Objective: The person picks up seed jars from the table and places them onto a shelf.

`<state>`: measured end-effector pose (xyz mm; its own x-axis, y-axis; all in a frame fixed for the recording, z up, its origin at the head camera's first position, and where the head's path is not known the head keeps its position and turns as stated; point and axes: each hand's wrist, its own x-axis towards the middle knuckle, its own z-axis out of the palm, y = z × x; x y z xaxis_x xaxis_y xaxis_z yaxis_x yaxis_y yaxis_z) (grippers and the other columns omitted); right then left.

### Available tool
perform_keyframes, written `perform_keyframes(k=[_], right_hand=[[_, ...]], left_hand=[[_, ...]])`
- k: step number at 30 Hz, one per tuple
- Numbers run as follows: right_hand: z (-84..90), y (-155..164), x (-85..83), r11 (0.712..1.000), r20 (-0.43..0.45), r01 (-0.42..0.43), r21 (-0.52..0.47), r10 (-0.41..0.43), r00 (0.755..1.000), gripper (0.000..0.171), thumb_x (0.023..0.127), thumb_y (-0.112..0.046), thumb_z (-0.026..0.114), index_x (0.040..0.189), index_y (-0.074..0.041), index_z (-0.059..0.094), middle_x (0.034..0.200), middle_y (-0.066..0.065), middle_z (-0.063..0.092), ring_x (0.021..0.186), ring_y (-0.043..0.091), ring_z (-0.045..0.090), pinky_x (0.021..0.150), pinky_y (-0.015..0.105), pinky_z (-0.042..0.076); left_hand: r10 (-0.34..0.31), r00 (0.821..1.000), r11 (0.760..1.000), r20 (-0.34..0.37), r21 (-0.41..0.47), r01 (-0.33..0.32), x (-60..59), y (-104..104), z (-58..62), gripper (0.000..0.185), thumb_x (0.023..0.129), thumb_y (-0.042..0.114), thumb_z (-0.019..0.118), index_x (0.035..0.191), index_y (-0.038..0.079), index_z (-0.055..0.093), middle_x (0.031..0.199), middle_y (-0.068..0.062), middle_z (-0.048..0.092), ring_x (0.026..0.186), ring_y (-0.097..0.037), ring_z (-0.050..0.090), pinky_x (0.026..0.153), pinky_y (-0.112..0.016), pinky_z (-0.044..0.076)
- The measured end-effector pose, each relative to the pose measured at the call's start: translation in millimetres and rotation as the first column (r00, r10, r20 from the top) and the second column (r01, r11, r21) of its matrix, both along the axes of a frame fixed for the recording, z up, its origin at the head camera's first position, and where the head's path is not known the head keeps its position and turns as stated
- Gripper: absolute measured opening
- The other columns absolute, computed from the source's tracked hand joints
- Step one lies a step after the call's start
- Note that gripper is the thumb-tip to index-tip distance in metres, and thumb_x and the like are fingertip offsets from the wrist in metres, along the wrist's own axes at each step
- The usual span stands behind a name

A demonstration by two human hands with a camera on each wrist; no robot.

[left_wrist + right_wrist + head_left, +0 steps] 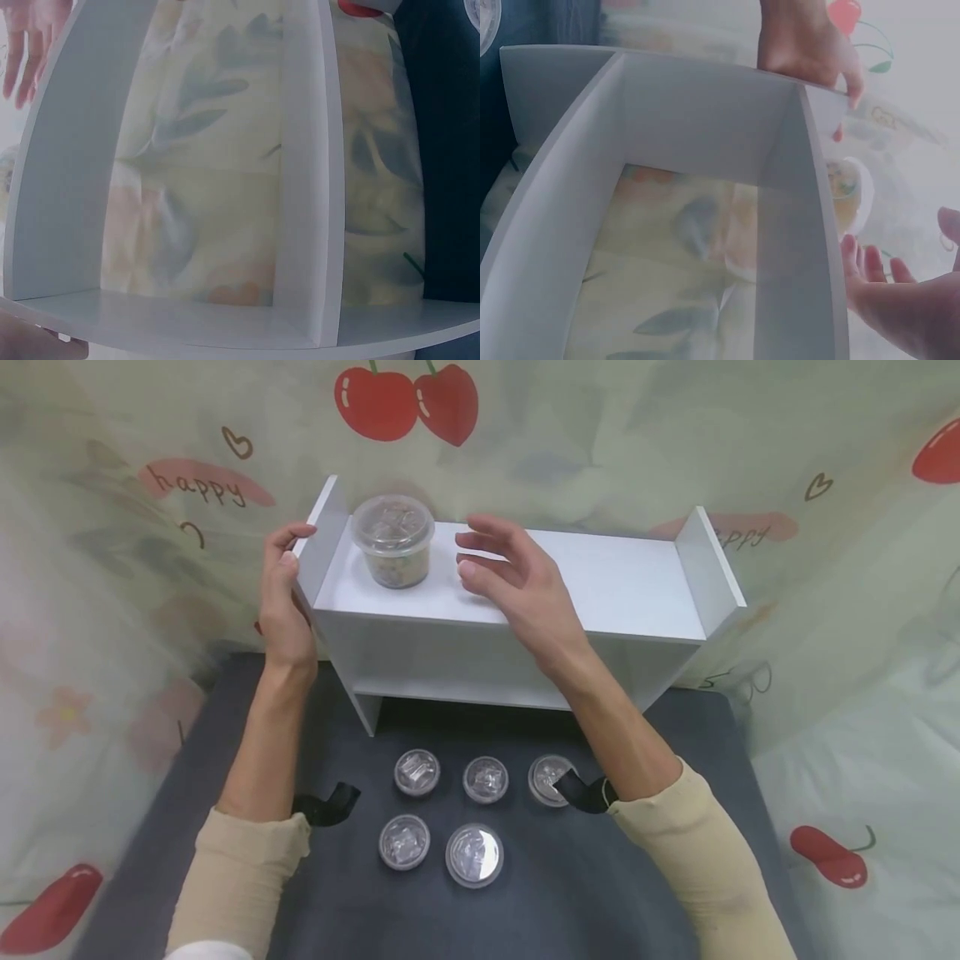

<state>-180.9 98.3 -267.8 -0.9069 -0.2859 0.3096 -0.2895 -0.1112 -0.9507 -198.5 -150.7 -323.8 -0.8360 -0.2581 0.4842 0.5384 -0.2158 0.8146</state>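
Observation:
A white two-tier shelf [615, 585] stands on the dark tabletop. My left hand [288, 610] grips its left side panel [321, 547] near the top, thumb and fingers at the panel's edge. On the top board, close to that panel, stands a round clear plastic tub [393, 543] with a lid and pale, mottled contents. Over the same board, just right of the tub, is my right hand [525, 581], its fingers loosely bent with nothing between them. In the right wrist view a gap shows between the right hand [900, 304] and the tub [846, 191].
Several lidded clear containers stand in front of the shelf, among them one at the back left [417, 772] and one at the front [474, 856]. A patterned cloth [600, 443] hangs behind and at both sides. Black straps [330, 806] dangle from the wrists.

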Motion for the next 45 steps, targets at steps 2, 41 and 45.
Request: perform_keyframes(k=[2,41,45], right_hand=[[-0.5,2.8,4.3,1.000,-0.006,-0.006,0.008,0.006,1.000,0.047,0.093,-0.011,0.067,0.138,-0.007,0.053,0.133,0.016,0.058,0.123,0.031,0.057,0.098,0.036,0.049],[-62.4,92.6,56.7,0.984,-0.068,-0.083,0.159,0.094,0.993,0.041,0.096,-0.001,0.060,0.136,-0.001,0.053,0.127,0.018,0.060,0.115,0.031,0.061,0.098,0.038,0.049],[-73.7,100.3,59.0,0.979,-0.067,-0.075,0.188,0.088,0.994,0.041,0.097,-0.003,0.059,0.137,-0.001,0.053,0.128,0.017,0.060,0.115,0.030,0.061,0.098,0.036,0.049]], left_hand=[[0.009,1.000,1.000,-0.012,-0.015,-0.009,-0.6,-0.1,-0.4,0.033,0.094,0.023,0.036,0.118,0.014,0.058,0.115,-0.012,0.054,0.097,-0.024,0.051,0.083,-0.031,0.040],[0.076,0.997,0.995,0.021,-0.065,-0.074,6.5,0.5,4.4,0.038,0.094,0.018,0.033,0.117,0.013,0.063,0.119,-0.009,0.055,0.107,-0.022,0.049,0.091,-0.031,0.035],[0.092,0.995,0.993,0.025,-0.082,-0.090,8.6,0.3,4.6,0.038,0.095,0.019,0.033,0.117,0.014,0.063,0.123,-0.007,0.054,0.111,-0.022,0.047,0.093,-0.031,0.034]])
